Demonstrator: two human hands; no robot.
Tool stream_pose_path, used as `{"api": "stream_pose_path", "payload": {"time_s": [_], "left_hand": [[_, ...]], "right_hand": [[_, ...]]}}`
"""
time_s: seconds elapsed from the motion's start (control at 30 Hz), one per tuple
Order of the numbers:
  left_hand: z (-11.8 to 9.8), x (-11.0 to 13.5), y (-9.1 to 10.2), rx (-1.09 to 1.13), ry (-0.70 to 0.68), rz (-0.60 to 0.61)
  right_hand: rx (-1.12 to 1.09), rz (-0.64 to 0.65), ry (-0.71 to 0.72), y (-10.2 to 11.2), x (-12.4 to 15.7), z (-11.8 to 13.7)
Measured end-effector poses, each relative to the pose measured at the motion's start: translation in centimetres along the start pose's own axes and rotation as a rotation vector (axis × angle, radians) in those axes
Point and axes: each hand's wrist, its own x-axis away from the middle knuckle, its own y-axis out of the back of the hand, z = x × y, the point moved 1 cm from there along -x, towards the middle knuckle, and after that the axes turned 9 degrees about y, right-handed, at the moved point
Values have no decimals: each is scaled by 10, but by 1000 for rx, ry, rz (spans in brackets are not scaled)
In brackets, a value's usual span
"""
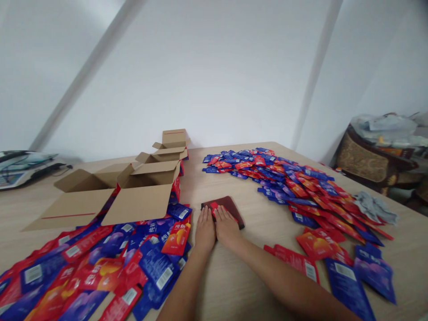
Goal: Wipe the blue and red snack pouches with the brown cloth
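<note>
My left hand (205, 228) and my right hand (228, 226) lie side by side at the middle of the table, fingers stretched out and pressed flat. Beneath them is a red pouch (214, 205), mostly covered by the fingers. It rests on a dark brown mat (231, 206). To the left of my left hand spreads a heap of red and blue fruit-printed pouches (157, 265). Another long pile of such pouches (281, 178) stretches along the right side. Near my right forearm lie a few loose pouches (321, 244).
Open cardboard boxes (140, 198) stand in a row at the left, flaps spread outward. A grey cloth (375, 207) lies by the right pile. Far left is a flat device with a cable (25, 168). Beyond the table's right edge stands a patterned chair (361, 156) with bags on it.
</note>
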Motion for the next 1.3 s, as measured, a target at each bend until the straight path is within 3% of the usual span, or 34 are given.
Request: {"api": "stream_pose_path", "payload": {"time_s": [0.1, 0.33, 0.57, 0.67, 0.8, 0.9, 1.1, 1.3], "left_hand": [[0, -1, 0, 12, -2, 11], [-1, -1, 3, 56, -13, 20], [5, -2, 0, 111, -32, 5], [9, -4, -3, 149, -40, -40], [10, -5, -5, 186, -47, -67], [9, -4, -5, 196, -39, -72], [8, -3, -6, 152, -38, -43], [5, -2, -4, 173, -22, -16]], "right_hand": [[-8, 14, -5, 1, 2, 3], [34, 89, -73, 16, -34, -1], [100, 161, -16, 26, 10, 20], [-35, 120, -13, 43, 14, 7], [-298, -54, -117, 62, -3, -25], [-237, -135, -149, 52, -5, -34], [11, -25, 77, 6, -3, -16], [78, 2, 78, 10, -49, -19]]}}
